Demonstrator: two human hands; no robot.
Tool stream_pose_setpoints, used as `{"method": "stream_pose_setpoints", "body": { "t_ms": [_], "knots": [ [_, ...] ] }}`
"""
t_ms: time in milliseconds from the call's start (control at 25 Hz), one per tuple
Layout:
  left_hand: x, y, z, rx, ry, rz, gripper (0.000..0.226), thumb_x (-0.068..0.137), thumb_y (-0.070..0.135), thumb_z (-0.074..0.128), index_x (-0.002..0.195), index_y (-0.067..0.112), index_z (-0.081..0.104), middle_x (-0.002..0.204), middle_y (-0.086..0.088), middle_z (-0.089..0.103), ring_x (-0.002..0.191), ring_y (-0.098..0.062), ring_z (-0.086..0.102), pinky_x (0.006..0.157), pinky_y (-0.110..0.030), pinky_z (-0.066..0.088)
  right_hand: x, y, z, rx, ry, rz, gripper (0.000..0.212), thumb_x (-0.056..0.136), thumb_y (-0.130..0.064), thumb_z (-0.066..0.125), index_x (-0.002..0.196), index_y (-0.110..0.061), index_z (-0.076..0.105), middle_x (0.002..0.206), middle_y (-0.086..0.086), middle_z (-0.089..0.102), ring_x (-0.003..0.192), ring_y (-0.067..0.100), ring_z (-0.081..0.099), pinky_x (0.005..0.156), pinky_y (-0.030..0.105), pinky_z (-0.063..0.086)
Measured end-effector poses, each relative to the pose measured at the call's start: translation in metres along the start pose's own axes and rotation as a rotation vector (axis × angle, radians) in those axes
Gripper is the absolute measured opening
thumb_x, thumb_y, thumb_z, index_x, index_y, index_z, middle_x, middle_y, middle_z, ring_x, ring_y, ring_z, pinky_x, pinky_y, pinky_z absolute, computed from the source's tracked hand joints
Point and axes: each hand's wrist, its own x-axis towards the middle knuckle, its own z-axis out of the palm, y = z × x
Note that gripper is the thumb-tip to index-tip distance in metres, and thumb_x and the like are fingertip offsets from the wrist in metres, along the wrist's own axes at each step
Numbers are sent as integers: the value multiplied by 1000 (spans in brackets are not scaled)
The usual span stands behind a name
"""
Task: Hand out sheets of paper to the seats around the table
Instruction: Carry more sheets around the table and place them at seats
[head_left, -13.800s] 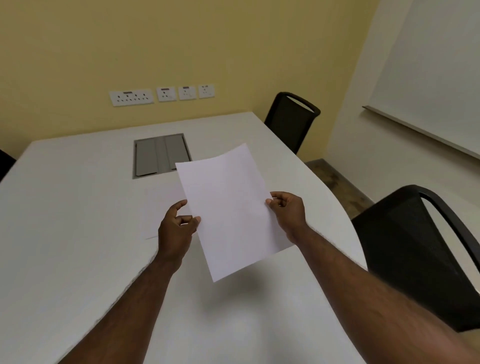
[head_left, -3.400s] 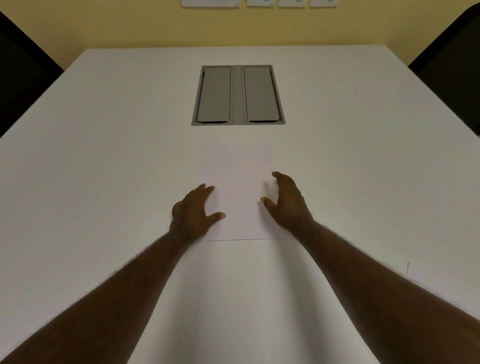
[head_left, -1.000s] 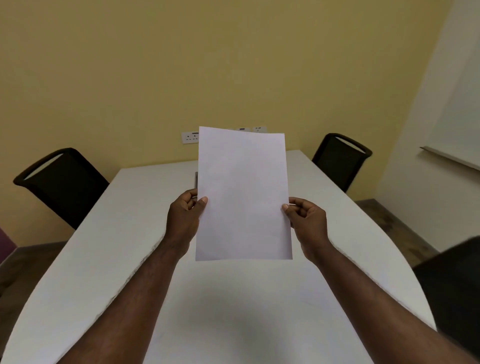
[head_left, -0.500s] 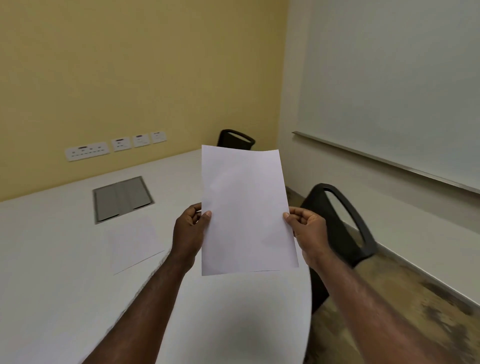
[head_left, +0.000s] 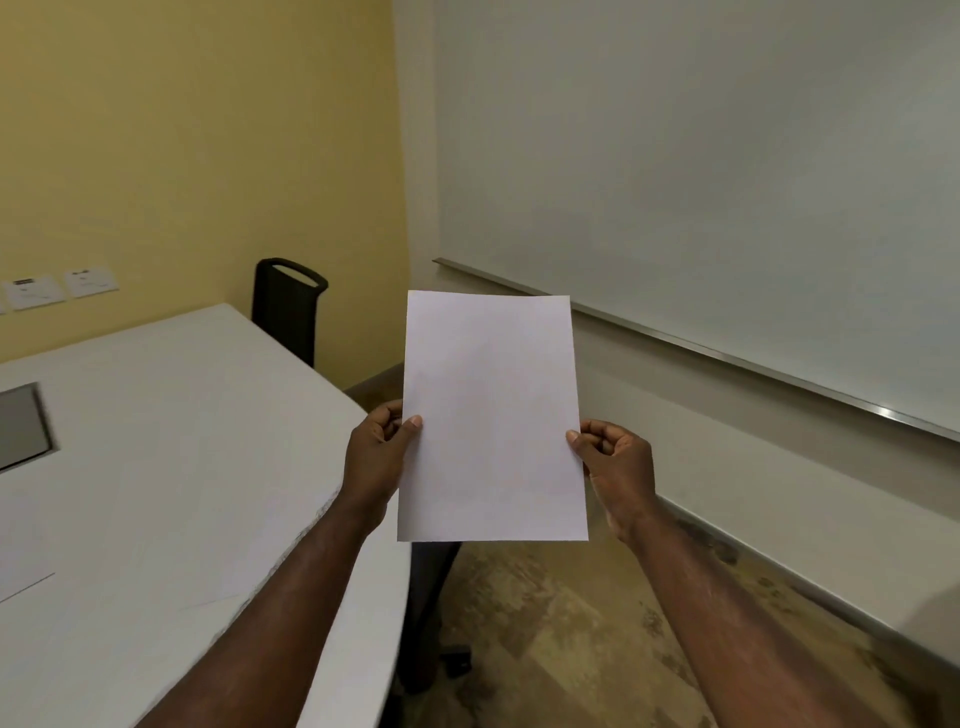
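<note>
Sheet of paper (head_left: 492, 415): one, white, blank on the side facing the camera, portrait, held upright in the air at the centre of view. It hangs past the bench's right edge, over the floor, touching neither.

Left hand (head_left: 375, 457): at 9 o'clock of the sheet, fingers closed on the sheet's left edge, thumb on the near face, other fingers curled behind.

Right hand (head_left: 621, 465): at 3 o'clock of the sheet, fingers closed on the right edge, thumb tip on the near face, remaining fingers folded behind.

Bench (head_left: 156, 467): white top with a curved right edge, filling the view from 7 to 10 o'clock. A grey inset panel (head_left: 21, 426) is cut by the frame at 9 o'clock. Faint edges of a second sheet (head_left: 21, 561) lying flat on the top show at 8 o'clock; its outline is hard to tell from the surface.

Chair (head_left: 288, 309): black, at the bench's far corner, about 11 o'clock of the held sheet. A dark chair base (head_left: 434, 613) shows below the sheet at 6 o'clock, its upper part hidden.

Wall fittings: white socket plates (head_left: 57, 288) on the yellow wall at 10 o'clock; a whiteboard (head_left: 727, 182) with a metal rail from 12 to 3 o'clock.

Floor (head_left: 571, 649): mottled brown, from 4 to 6 o'clock.
</note>
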Motion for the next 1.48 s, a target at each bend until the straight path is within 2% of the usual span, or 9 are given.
{"method": "stream_pose_setpoints", "body": {
  "t_ms": [120,280,480,600,680,840,960,1240,1480],
  "knots": [
    [21,-7,53,0,-46,-9,15,92,24,59,105,32,61,106,13,68,90,-4,66,69,-21,51,37,2,-37,-6,37,-2,29,85,-8,71,112,1,66,103,15,73,98,30,69,91,42,55],
    [68,-23,106,25,-92,-8,13,93,28,58,101,38,60,106,17,66,95,-5,64,73,-27,50,95,8,-60,-14,74,-8,27,86,-8,70,111,0,67,102,14,73,92,25,70,83,35,56],
    [162,-41,160,-1,-110,2,29,93,27,59,120,19,60,114,7,68,102,-11,65,86,-34,53,200,13,-59,-44,84,-40,21,86,-8,69,107,-4,68,93,6,74,76,11,69,68,21,54],
    [216,-46,188,-64,-140,-4,22,93,23,59,115,23,62,111,6,71,97,-10,69,82,-30,56,264,5,-51,-52,90,-48,13,85,-10,70,97,-15,70,88,-1,74,70,3,69,60,16,52],
    [251,-49,204,-87,-151,-14,18,93,23,59,110,27,63,108,7,72,94,-9,70,79,-30,57,305,1,-43,-65,98,-57,12,85,-11,71,95,-17,70,88,0,74,73,7,69,63,19,52],
    [313,-61,225,-72,-114,-34,23,93,23,59,116,21,63,110,5,72,97,-13,70,84,-36,56,375,7,-25,-63,63,-42,11,85,-11,70,92,-20,70,86,-4,73,73,6,69,64,18,53],
    [364,-75,241,-65,-65,-34,24,92,23,60,116,21,64,108,7,73,94,-11,70,82,-34,56,439,22,-8,-75,2,-33,11,85,-12,70,92,-20,70,85,-6,73,69,2,68,59,14,51],
    [481,-102,279,-67,116,-54,22,93,22,60,114,24,64,109,8,72,95,-10,70,78,-27,56,609,41,33,-89,-178,-10,11,85,-16,71,95,-20,70,88,-5,74,76,9,70,62,19,51],
    [563,-115,271,-33,287,-72,28,92,23,61,120,20,62,109,6,73,98,-13,70,86,-33,55,717,48,100,-92,-368,-13,12,85,-14,71,95,-20,70,86,-7,74,76,6,70,62,18,50]
  ]
}}
